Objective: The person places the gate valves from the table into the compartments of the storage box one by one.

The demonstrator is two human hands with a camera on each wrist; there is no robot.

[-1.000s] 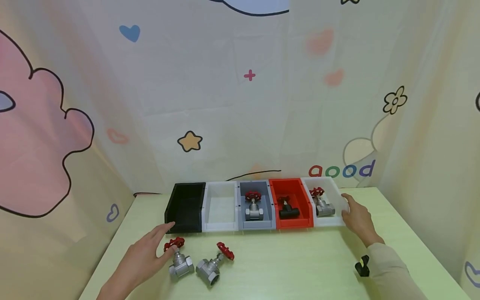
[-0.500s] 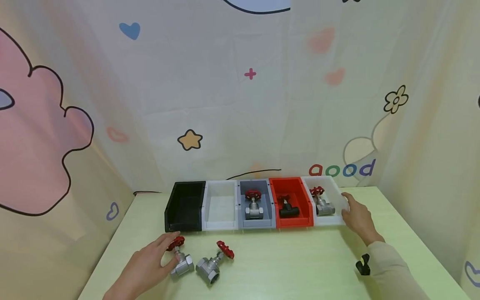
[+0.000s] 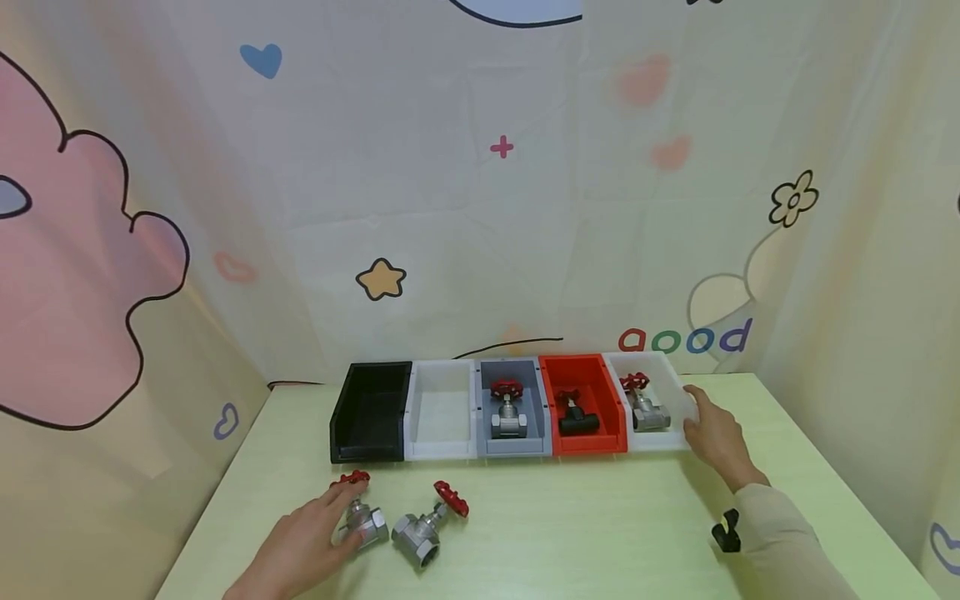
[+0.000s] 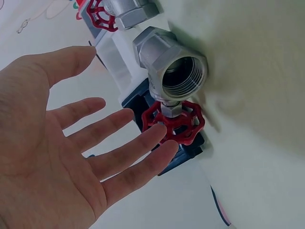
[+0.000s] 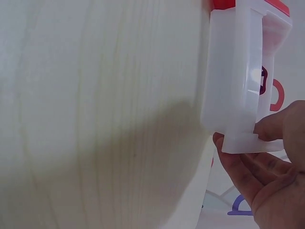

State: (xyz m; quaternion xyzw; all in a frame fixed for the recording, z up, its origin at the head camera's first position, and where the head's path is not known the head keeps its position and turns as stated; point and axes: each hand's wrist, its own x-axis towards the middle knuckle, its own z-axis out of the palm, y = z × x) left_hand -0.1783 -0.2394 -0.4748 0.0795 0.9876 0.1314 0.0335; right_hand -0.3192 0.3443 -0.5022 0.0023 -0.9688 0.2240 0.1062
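Note:
My left hand hovers with fingers spread beside a silver gate valve with a red handwheel, left on the table. In the left wrist view the fingertips overlap that handwheel; whether they touch it I cannot tell. To its right lies a second silver gate valve, tilted, with a red handwheel. My right hand grips the outer side wall of the rightmost white bin, thumb inside and fingers outside. Inside this bin sits a silver valve with a red handwheel.
Joined bins stand in a row at the back: black, white, grey with a silver valve, and red with a black-bodied valve. A small black object shows beside the right sleeve. A patterned curtain hangs behind.
My left hand has moved right and down, from beside the black bin's front corner to over the left valve. The right hand keeps its grip on the white bin.

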